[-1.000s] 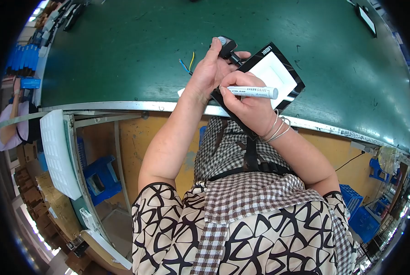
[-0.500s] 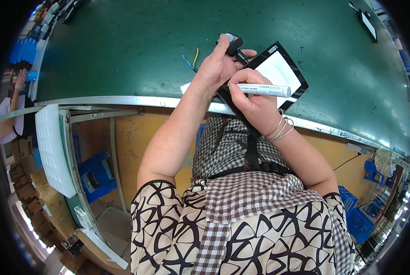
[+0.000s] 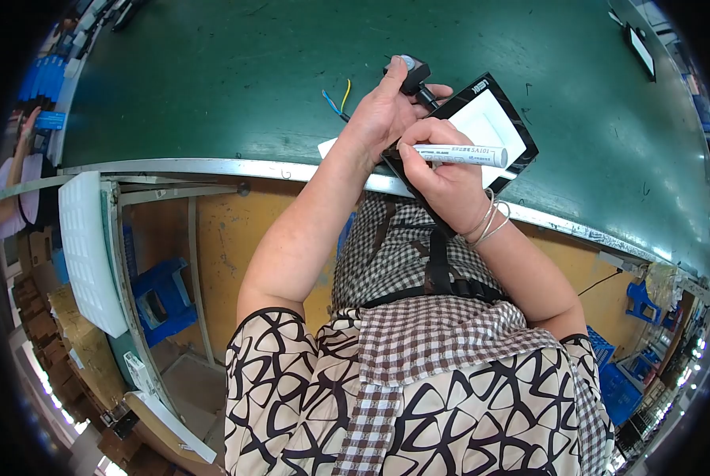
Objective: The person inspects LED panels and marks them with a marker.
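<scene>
My left hand (image 3: 384,115) is closed around a small black motion sensor (image 3: 415,73), its thumb against the sensor's pale dome. A short black stem joins the sensor to a flat LED floodlight (image 3: 494,127), which has a black frame and a white face. The floodlight tilts over the table's front edge. My right hand (image 3: 442,174) grips a white marker pen (image 3: 470,155) across the lamp; the tip is hidden by the fingers. Beside my left wrist, a cable (image 3: 339,109) ends in bare blue and yellow wires. A white piece (image 3: 326,147) shows partly behind that wrist.
The green table (image 3: 236,87) has a metal front edge (image 3: 236,167). A second floodlight (image 3: 639,51) stands at the far right. At left are a white foam tray (image 3: 92,254), a blue stool (image 3: 163,301) and another person's arm (image 3: 26,143) near blue boxes (image 3: 46,78).
The floodlight, sensor and both hands have shifted very slightly to the right in view. Both grips look the same. The other person's hand at left has moved up a little.
</scene>
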The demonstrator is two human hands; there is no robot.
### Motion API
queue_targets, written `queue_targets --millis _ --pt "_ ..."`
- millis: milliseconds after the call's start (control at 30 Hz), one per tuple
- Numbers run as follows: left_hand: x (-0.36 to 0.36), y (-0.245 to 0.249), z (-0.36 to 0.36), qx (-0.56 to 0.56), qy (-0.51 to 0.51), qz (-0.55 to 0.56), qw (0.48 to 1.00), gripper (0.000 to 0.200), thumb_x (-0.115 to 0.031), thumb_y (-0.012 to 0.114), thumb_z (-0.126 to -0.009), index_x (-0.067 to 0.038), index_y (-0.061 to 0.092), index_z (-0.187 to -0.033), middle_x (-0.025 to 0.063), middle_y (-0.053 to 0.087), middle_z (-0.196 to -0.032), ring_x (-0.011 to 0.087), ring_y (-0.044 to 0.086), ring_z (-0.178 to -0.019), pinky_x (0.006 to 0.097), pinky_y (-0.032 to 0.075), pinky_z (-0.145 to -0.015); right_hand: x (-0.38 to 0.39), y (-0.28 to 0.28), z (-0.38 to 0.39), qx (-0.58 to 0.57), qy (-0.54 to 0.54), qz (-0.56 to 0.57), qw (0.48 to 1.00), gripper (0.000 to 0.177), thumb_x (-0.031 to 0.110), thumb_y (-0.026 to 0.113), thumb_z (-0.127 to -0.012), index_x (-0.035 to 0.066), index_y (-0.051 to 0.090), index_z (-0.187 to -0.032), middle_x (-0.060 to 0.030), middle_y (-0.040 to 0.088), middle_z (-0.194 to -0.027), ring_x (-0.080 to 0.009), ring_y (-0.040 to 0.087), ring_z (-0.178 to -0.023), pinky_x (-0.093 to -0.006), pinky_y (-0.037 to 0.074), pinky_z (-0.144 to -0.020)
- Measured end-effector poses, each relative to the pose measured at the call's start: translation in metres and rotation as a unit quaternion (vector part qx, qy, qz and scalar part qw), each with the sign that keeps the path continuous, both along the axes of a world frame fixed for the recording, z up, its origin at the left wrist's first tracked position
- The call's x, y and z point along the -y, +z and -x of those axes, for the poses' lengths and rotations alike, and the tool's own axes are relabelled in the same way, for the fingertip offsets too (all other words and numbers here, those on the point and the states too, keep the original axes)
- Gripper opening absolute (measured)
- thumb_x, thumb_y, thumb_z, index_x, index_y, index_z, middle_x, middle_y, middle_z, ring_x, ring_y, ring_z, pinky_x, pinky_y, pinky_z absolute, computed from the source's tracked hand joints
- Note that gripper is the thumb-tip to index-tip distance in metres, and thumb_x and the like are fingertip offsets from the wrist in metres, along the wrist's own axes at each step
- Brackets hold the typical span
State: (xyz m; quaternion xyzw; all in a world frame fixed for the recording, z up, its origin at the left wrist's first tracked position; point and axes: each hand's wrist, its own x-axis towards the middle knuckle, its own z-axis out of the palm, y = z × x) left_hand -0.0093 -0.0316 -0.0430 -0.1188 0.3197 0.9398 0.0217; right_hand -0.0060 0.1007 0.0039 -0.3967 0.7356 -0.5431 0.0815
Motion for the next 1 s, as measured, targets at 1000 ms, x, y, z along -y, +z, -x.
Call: queue_targets --millis 1000 --pt "0.016 0.023 -0.012 -0.066 0.238 -0.052 0.968 0.019 -0.022 0.063 -0.084 -0.008 0.056 -0.095 0.0149 0.063 -0.087 0.0305 0.056 -0.104 0.0463 0.042 -0.095 -0.082 0.005 -0.004 0.218 -0.121 0.075 0.966 0.003 0.003 0.058 -0.082 0.003 0.056 -0.081 0.0019 0.052 -0.075 -0.0046 0.046 -0.068 -0.0202 0.038 -0.061"
